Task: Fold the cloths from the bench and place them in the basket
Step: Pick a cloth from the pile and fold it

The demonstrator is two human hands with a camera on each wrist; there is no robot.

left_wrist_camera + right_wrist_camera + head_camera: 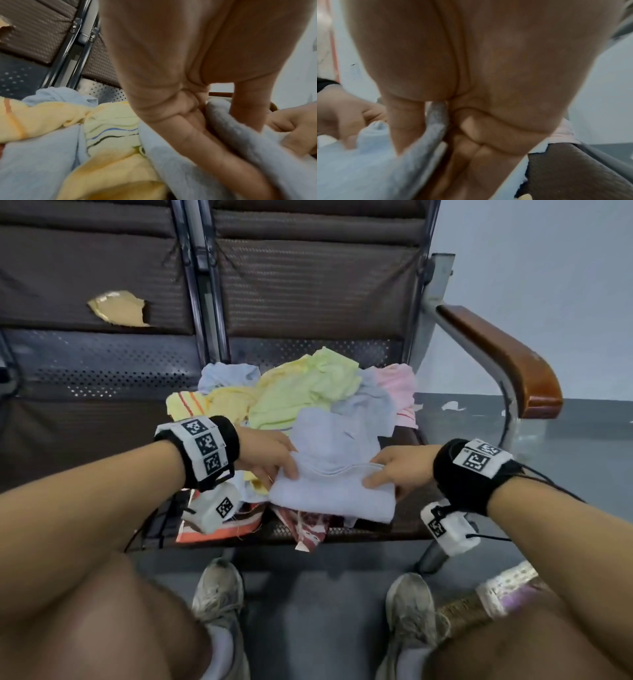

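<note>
Head view looks down and forward over both forearms onto the bench. Each wrist view sits very close under its palm, facing along the fingers. All three share the pale blue cloth.

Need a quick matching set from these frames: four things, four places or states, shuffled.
Things:
1. blue cloth
2. green cloth
3. pink cloth
4. armrest

States:
a. brown, right end of bench
b. held at both ends by the hands
c. on top of the heap, middle
d. far right of the heap

Pairs: 1-b, 2-c, 3-d, 4-a
</note>
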